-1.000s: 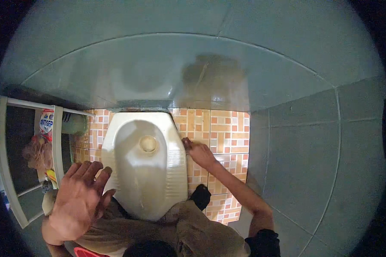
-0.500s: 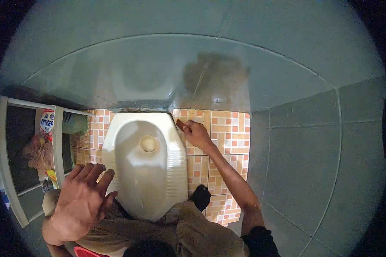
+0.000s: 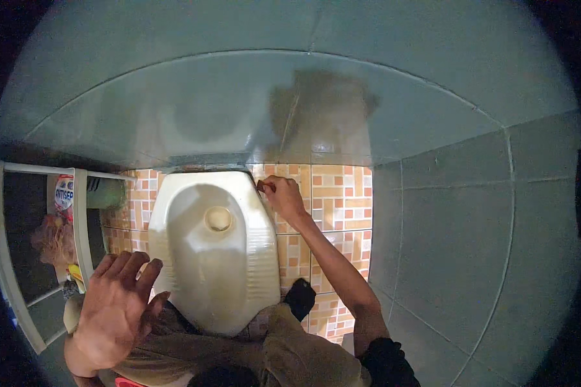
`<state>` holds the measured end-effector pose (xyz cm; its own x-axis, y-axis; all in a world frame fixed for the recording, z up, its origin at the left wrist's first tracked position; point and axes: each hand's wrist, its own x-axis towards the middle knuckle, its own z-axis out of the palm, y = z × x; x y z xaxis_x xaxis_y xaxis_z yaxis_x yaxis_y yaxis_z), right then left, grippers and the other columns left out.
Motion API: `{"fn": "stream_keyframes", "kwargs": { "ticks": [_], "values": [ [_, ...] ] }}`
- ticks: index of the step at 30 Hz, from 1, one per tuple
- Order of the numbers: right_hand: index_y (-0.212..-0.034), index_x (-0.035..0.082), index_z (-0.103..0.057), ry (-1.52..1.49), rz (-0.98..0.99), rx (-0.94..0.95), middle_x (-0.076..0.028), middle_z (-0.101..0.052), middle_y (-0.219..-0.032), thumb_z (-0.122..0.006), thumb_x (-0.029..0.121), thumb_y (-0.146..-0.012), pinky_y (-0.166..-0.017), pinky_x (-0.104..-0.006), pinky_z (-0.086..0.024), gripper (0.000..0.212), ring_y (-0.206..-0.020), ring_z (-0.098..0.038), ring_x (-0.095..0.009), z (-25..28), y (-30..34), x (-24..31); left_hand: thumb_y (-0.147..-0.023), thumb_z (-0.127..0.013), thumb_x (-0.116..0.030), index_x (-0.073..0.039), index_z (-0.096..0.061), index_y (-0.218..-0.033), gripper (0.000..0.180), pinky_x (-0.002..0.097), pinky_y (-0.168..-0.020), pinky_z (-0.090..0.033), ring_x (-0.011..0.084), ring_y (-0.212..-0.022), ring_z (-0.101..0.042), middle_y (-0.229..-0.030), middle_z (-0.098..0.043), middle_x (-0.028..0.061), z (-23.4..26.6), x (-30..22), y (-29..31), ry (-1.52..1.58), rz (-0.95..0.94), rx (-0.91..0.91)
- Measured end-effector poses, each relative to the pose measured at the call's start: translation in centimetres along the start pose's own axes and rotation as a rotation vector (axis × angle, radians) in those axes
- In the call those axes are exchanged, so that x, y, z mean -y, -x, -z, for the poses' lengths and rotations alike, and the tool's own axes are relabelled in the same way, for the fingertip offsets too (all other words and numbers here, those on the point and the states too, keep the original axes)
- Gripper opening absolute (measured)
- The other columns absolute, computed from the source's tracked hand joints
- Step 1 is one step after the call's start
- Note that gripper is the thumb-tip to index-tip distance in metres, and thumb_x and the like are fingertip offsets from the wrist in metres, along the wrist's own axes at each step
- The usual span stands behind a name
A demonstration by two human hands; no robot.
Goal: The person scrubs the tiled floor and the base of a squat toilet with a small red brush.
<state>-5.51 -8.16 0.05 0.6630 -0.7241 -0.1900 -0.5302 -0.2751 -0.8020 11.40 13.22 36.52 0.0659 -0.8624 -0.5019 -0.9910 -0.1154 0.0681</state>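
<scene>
A white squat toilet is set in the patterned tile floor in front of me, with a round drain opening near its far end. My right hand pinches a small brown piece at the toilet's far right edge. Most of that piece is hidden by my fingers, so its kind cannot be made out. Its tip is at the seam between toilet and tiles, close to the back wall. Held up over my thigh on the left, my left hand shows its back, fingers apart and slightly bent, holding nothing.
On the left stands a white-framed shelf rack with a red-and-white pack and a pinkish mesh puff. Grey-green walls close in behind and to the right. Orange-patterned tiles lie right of the toilet.
My right hand has moved slightly left, bringing the brown piece closer to the toilet's edge. The view has shifted a little. My left hand stays nearly in place.
</scene>
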Motion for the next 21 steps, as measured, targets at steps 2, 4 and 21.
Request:
{"fn": "stream_keyframes", "kwargs": {
  "ticks": [2,4,21],
  "values": [
    [-0.099,0.006,-0.073,-0.046,-0.024,-0.002,-0.019,-0.072,-0.09,-0.062,0.022,-0.094,-0.079,-0.0488,-0.054,0.02,-0.085,-0.069,-0.037,-0.2,1.1,-0.2,-0.084,-0.07,-0.025,-0.002,-0.059,-0.12,0.044,0.0434,-0.097,-0.044,0.0318,-0.108,-0.058,-0.114,-0.06,0.0162,0.1,-0.1,0.1,-0.009,0.006,0.003],
    [-0.098,0.005,-0.073,0.011,0.02,-0.057,-0.02,-0.071,-0.09,-0.062,0.022,-0.094,-0.078,-0.0485,-0.054,0.021,-0.083,-0.069,-0.036,-0.1,3.2,-1.2,-0.084,-0.07,-0.024,-0.002,-0.059,-0.12,0.044,0.0438,-0.097,-0.044,0.0321,-0.109,-0.058,-0.114,-0.06,0.0164,0.2,0.0,0.0,-0.012,0.001,0.002],
    [-0.112,0.004,-0.071,-0.209,0.07,-0.051,-0.017,-0.073,-0.104,-0.059,0.013,-0.095,-0.086,-0.0412,-0.055,0.022,-0.096,-0.07,-0.035,1.1,0.0,-0.3,-0.083,-0.071,-0.023,-0.002,-0.061,-0.117,0.041,0.0438,-0.094,-0.044,0.0323,-0.106,-0.059,-0.113,-0.061,0.016,0.0,-0.4,0.0,-0.013,0.001,-0.018]
  ]
}}
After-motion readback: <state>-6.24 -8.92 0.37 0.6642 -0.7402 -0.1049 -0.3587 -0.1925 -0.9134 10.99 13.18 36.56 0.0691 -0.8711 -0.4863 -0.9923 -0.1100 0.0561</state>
